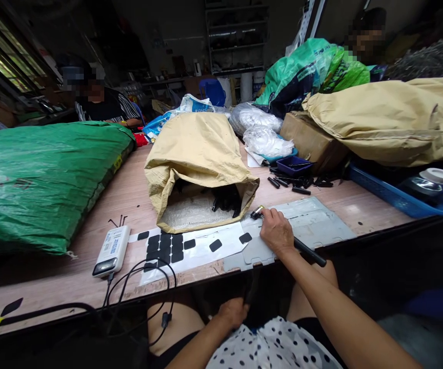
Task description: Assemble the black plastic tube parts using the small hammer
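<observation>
My right hand (276, 231) rests on a grey metal plate (314, 220) at the table's front edge, closed round a black rod (309, 251) whose metal tip points at an open tan sack (202, 164). The sack lies on its side with black parts showing in its mouth. Left of the hand lies a white sheet (202, 248) carrying several black adhesive pads. My left hand (234, 311) is below the table edge, over my lap, its fingers curled on something dark I cannot make out.
A white power bank (111, 250) with black cables lies front left, beside a big green sack (40, 179). Loose black rods and a small blue tray (294, 165) sit behind the plate. More sacks, a cardboard box and a blue bin crowd the right. Two people sit beyond.
</observation>
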The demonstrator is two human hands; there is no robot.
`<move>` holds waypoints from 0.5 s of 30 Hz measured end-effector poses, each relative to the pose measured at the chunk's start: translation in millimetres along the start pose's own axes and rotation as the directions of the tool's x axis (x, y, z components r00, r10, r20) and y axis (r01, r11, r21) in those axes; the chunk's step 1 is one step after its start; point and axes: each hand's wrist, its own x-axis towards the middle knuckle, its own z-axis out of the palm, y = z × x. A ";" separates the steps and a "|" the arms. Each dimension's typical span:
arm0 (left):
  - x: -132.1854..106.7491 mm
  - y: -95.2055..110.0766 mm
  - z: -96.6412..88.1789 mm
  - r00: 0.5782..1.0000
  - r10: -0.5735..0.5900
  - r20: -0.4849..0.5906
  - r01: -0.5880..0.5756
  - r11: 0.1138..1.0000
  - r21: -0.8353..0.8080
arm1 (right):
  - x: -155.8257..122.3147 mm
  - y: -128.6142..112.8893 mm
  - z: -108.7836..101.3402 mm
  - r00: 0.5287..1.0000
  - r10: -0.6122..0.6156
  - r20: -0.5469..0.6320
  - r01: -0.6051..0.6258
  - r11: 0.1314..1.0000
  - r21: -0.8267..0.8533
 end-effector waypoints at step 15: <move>-51.2 65.4 -48.3 0.881 0.462 0.105 -0.472 0.843 0.257 | -1.2 0.5 1.6 1.000 -0.007 -0.018 0.007 1.000 0.003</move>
